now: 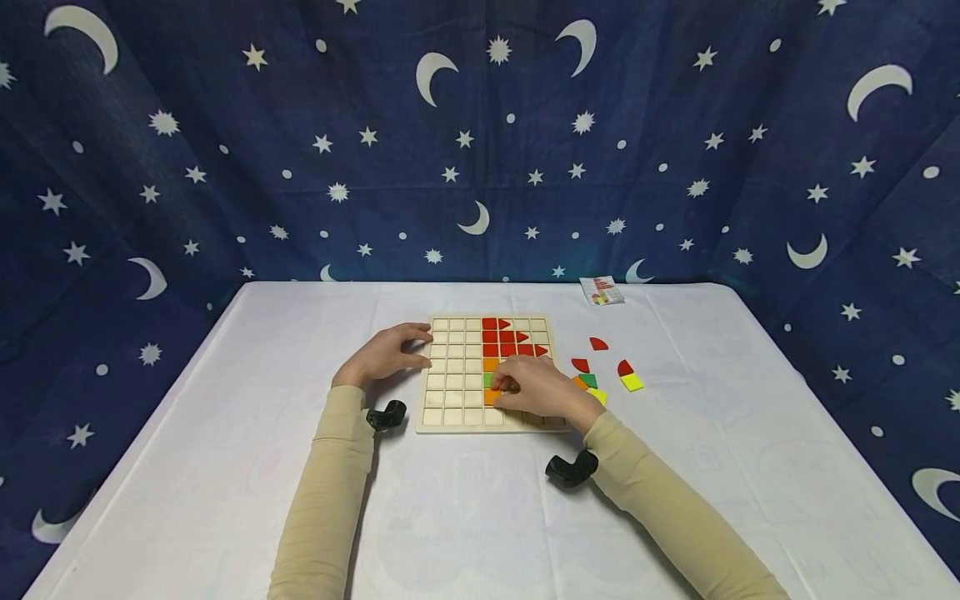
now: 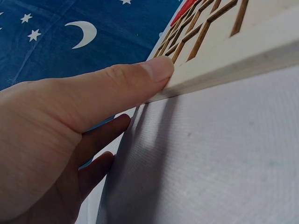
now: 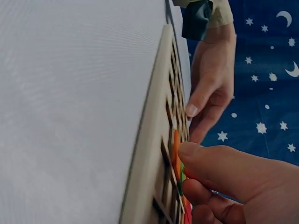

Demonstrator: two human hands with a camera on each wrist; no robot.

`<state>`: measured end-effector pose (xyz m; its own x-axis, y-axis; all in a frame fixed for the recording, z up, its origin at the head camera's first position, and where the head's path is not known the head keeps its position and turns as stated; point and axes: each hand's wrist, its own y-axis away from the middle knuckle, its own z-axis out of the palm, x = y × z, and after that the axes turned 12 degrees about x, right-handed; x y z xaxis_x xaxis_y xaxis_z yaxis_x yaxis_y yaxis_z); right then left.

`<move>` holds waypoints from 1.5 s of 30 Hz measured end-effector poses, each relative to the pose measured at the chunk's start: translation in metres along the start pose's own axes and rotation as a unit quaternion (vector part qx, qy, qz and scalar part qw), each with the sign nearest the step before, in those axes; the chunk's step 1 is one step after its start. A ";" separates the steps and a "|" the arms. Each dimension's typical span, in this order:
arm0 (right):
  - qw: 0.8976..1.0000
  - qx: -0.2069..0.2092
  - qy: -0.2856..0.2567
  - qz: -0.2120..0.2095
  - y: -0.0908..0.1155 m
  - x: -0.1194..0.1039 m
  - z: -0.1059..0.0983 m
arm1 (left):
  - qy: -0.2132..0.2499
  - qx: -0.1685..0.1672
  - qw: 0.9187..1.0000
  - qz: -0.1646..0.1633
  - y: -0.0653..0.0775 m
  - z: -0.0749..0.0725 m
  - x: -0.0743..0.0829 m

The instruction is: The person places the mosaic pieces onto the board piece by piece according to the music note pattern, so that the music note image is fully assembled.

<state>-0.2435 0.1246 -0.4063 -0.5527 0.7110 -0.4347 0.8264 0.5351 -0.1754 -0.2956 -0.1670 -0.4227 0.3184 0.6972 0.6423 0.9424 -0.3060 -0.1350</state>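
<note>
A square wooden grid board (image 1: 450, 379) lies on the table, with red squares and triangles (image 1: 507, 337) in its upper rows. Below them sit orange and green tiles (image 1: 487, 380). My left hand (image 1: 387, 353) is at the board's left side; in the left wrist view its thumb (image 2: 161, 69) rests on the wooden rim, the other fingers spread beyond. Over the board, my right hand (image 1: 536, 385) has thumb and curled fingers close together at the green tile and lower orange tile (image 3: 176, 145). I cannot tell whether a piece is between those fingertips.
Loose pieces lie right of the board: red quarter-rounds (image 1: 597, 343), a yellow square (image 1: 632, 382), and green and orange ones partly behind my right wrist. A small printed pattern card (image 1: 602, 291) is near the table's back edge. A star-and-moon curtain (image 1: 390, 167) hangs behind the white table (image 1: 225, 467).
</note>
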 end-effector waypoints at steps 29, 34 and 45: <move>0.980 0.044 -0.014 0.192 0.038 0.099 -0.056 | 0.006 -0.002 1.000 -0.010 0.000 0.000 0.001; 0.983 0.039 -0.016 0.176 0.038 0.102 -0.052 | 0.004 -0.001 1.000 -0.011 0.000 0.000 0.000; 0.985 0.053 0.001 0.167 0.034 0.102 -0.046 | 0.008 0.000 1.000 -0.012 0.001 0.000 0.000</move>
<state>-0.2768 0.2358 -0.4159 -0.2480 0.8401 -0.4824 0.9687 0.2208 -0.1135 -0.2946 -0.1676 -0.4226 0.2948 0.6930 0.6579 0.9494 -0.2904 -0.1195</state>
